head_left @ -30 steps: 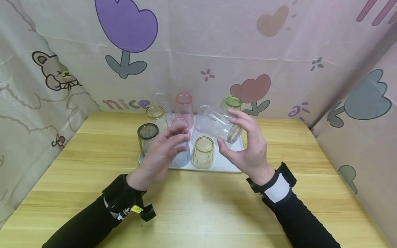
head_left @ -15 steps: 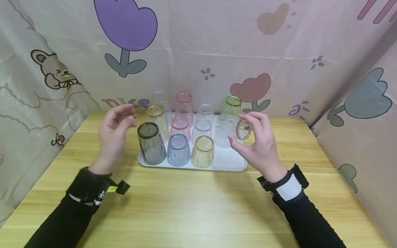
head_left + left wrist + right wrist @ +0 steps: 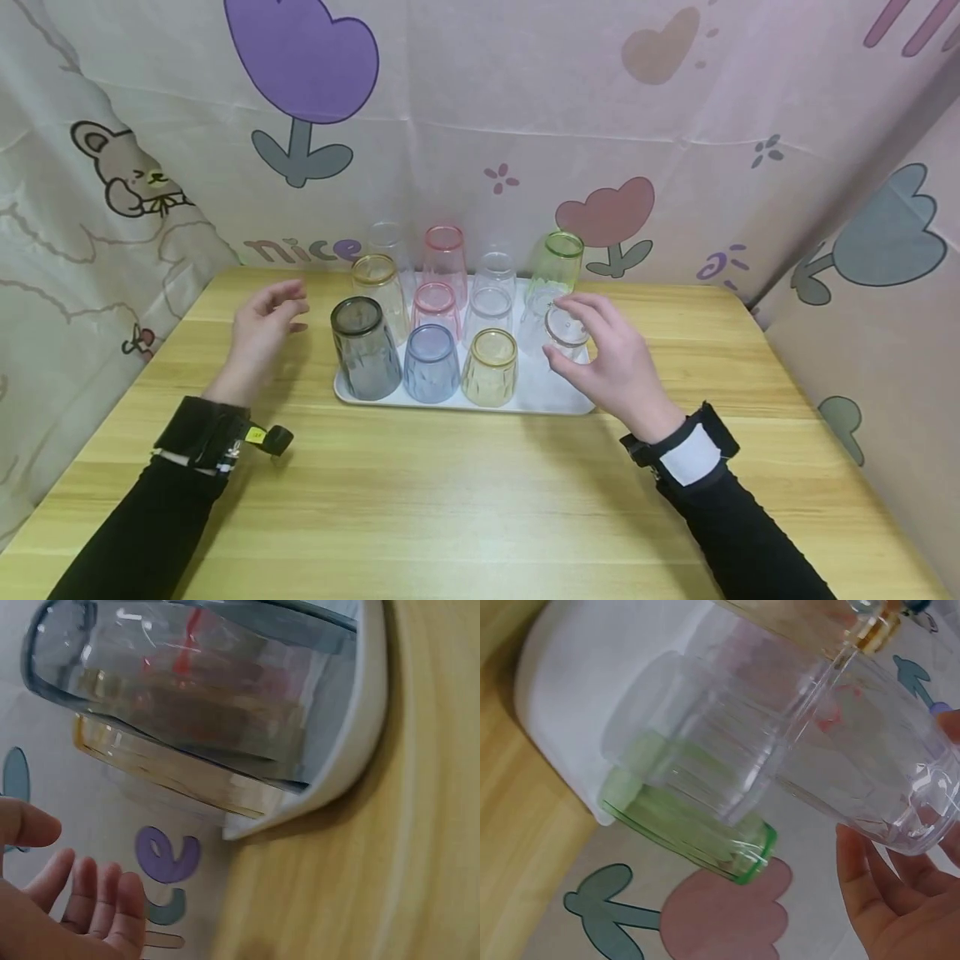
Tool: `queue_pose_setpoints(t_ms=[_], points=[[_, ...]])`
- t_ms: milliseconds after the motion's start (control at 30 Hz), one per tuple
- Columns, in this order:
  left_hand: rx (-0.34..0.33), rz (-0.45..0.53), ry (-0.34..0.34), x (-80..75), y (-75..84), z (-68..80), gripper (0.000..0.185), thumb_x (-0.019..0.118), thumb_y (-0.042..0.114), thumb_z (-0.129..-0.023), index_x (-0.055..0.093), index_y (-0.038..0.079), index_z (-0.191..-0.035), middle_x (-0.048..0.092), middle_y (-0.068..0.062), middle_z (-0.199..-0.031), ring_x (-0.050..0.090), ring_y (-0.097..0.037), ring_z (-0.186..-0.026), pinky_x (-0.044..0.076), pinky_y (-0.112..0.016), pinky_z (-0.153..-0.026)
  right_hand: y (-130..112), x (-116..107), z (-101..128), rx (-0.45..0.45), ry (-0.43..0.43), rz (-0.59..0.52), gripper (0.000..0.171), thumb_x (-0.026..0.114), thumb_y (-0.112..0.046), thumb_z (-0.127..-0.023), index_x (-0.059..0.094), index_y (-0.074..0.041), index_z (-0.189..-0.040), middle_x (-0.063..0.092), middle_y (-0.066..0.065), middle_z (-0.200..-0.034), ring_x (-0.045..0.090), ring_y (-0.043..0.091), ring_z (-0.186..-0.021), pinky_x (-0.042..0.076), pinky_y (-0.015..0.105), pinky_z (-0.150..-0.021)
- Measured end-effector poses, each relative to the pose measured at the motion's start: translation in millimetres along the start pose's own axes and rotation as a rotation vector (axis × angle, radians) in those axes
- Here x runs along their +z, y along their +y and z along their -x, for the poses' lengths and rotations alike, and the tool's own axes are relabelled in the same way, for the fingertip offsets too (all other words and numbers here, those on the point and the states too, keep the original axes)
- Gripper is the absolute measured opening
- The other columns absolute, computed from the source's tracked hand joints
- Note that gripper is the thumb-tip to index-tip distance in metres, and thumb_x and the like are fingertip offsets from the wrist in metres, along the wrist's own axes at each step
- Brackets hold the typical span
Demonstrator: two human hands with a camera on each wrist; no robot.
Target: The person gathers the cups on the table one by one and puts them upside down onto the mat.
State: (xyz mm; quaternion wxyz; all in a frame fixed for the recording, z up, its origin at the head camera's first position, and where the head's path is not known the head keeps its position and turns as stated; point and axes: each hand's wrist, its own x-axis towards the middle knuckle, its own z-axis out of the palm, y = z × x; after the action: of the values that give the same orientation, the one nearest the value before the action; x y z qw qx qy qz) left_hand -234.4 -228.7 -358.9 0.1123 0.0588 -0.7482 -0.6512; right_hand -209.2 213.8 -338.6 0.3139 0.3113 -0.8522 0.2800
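1. Gripping a clear glass [image 3: 564, 332] from above, my right hand [image 3: 611, 367] held it bottom-up over the right end of the white tray [image 3: 558, 398], fingers [image 3: 581, 307] curled round its base; whether its rim had met the tray yet I could not tell.
2. My left hand [image 3: 258, 333] hung over the desk [image 3: 465, 492] to the left of the tray, fingers relaxed and holding nothing, close to the grey glass [image 3: 365, 348] but apart from it.
3. The front row on the tray held the grey glass, a blue glass [image 3: 432, 364] and a yellow glass [image 3: 490, 369], all upside down, with the clear glass taking the spot at their right.
4. Behind them stood more upturned glasses, among them a green-rimmed glass [image 3: 558, 262] just behind the one in my grip; the right wrist view showed the two [image 3: 705, 825] nearly overlapping.
5. By my reading, the step in hand was setting the clear glass down inverted to close the front row.
6. The next move, as I judged it, called for lowering it straight until the rim sat flat, keeping it off the green-rimmed glass and the tray's edge, then letting the fingers go without tipping it.
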Motion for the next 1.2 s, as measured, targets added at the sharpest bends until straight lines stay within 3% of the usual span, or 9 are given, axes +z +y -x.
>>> queue_pose_setpoints(t_ms=[100,267,500,800,1033,1200], points=[[-0.054,-0.047,-0.070,-0.6,-9.9,-4.1,0.042,0.053,0.007,-0.103,0.054,0.004,-0.144,0.057,-0.002,-0.128,0.056,-0.006,-0.105,0.056,-0.020,-0.088,3,4,4,0.011,-0.039,0.005,0.056,0.086,-0.014,-0.079,0.067,-0.001,-0.130,0.065,0.014,-0.128,0.064,0.032,-0.118,0.054,0.048,-0.097],[-0.091,-0.191,-0.235,0.4,-20.8,-7.8,0.055,0.048,0.008,-0.105,0.036,-0.005,-0.157,0.044,-0.027,-0.150,0.056,-0.025,-0.119,0.054,-0.021,-0.093,6,10,9,0.039,-0.111,0.020,0.055,0.086,-0.017,-0.081,0.067,-0.003,-0.131,0.065,0.012,-0.130,0.064,0.033,-0.120,0.056,0.051,-0.094],[-0.156,-0.236,-0.361,8.2,-28.5,-7.9,0.057,0.049,0.006,-0.106,0.028,-0.012,-0.156,0.041,-0.033,-0.151,0.052,-0.035,-0.128,0.053,-0.021,-0.096,11,14,14,0.082,-0.195,0.042,0.054,0.084,-0.021,-0.083,0.067,-0.002,-0.131,0.065,0.014,-0.130,0.068,0.033,-0.111,0.059,0.051,-0.084],[-0.118,-0.307,-0.403,13.8,-33.3,-6.4,0.056,0.055,0.006,-0.104,0.034,-0.014,-0.152,0.044,-0.037,-0.148,0.049,-0.048,-0.132,0.043,-0.055,-0.112,13,17,18,0.122,-0.280,0.058,0.055,0.083,-0.025,-0.085,0.067,-0.003,-0.133,0.064,0.013,-0.132,0.069,0.034,-0.108,0.060,0.051,-0.082],[-0.028,-0.464,-0.382,14.2,-35.9,-6.2,0.042,0.057,0.000,-0.098,0.054,-0.011,-0.139,0.062,-0.031,-0.127,0.058,-0.042,-0.117,0.051,-0.048,-0.098,15,18,20,0.140,-0.304,0.076,0.055,0.083,-0.027,-0.085,0.067,-0.005,-0.133,0.065,0.013,-0.132,0.070,0.035,-0.108,0.060,0.053,-0.080],[0.010,-0.539,-0.372,16.2,-37.9,-6.8,0.037,0.052,-0.003,-0.097,0.060,-0.010,-0.132,0.065,-0.031,-0.122,0.059,-0.040,-0.111,0.052,-0.042,-0.090,16,18,21,0.146,-0.320,0.078,0.054,0.083,-0.027,-0.085,0.068,-0.005,-0.132,0.066,0.013,-0.132,0.070,0.035,-0.108,0.060,0.054,-0.081]])
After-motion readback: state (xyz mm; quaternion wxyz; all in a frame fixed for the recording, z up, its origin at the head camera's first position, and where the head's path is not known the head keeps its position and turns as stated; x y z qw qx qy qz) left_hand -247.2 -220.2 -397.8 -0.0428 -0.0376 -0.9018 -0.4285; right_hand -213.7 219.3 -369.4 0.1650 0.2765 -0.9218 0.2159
